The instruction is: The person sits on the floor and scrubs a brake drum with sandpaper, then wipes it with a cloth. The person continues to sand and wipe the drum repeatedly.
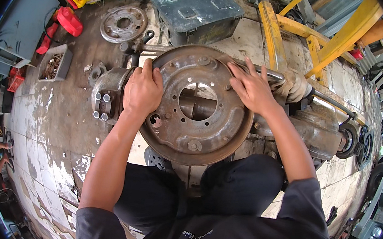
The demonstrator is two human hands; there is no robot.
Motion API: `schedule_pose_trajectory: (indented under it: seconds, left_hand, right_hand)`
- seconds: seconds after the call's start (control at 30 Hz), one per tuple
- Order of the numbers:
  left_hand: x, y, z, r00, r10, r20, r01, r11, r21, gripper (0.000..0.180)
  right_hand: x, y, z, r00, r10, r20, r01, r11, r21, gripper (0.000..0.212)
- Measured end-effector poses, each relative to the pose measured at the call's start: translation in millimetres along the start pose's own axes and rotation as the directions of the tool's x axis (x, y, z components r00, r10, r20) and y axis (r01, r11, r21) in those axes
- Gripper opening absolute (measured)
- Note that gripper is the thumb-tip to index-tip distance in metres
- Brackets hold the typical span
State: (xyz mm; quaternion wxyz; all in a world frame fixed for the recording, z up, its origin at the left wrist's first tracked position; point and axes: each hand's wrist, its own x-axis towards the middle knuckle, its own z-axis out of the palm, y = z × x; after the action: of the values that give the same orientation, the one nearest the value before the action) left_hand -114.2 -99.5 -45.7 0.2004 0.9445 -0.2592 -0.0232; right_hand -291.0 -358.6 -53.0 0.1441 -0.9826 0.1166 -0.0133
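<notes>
A round, rusty brake backing plate [227,132] stands in front of my knees, with a large centre hole ringed by small bolt holes. My left hand [143,89] is closed over its left rim, the fingers curled and partly hidden. On the upper right rim lies my right hand [253,88], its fingers spread and stretched across the edge. Behind the plate runs a heavy axle assembly; its left-end housing [113,85] carries several shiny bolts. The axle's right-hand housing [311,130] extends past my right forearm. A steel rod [161,48] passes behind the plate's top.
A dark lidded box [196,10] sits beyond the axle. Another round plate [123,23] lies on the stained floor at far left, near a grey bin of small hardware [55,63] and a red container [69,22]. A yellow metal frame [275,35] stands at far right.
</notes>
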Motion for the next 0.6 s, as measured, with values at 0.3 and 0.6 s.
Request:
schedule_pose_trajectory:
  seconds: [0.3,0.6]
  left_hand:
    - [-2.7,-7.7,1.2,1.0,-0.009,-0.012,0.009,1.0,0.003,0.044]
    - [1.8,-10.9,2.5,0.997,0.069,-0.044,-0.071,0.997,-0.041,0.044]
  right_hand:
    - [-23.5,18.2,-4.1,0.997,-0.066,0.035,0.064,0.996,0.06,0.059]
    - [28.9,3.4,-7.0,0.994,-0.067,0.088,0.062,0.996,0.06,0.063]
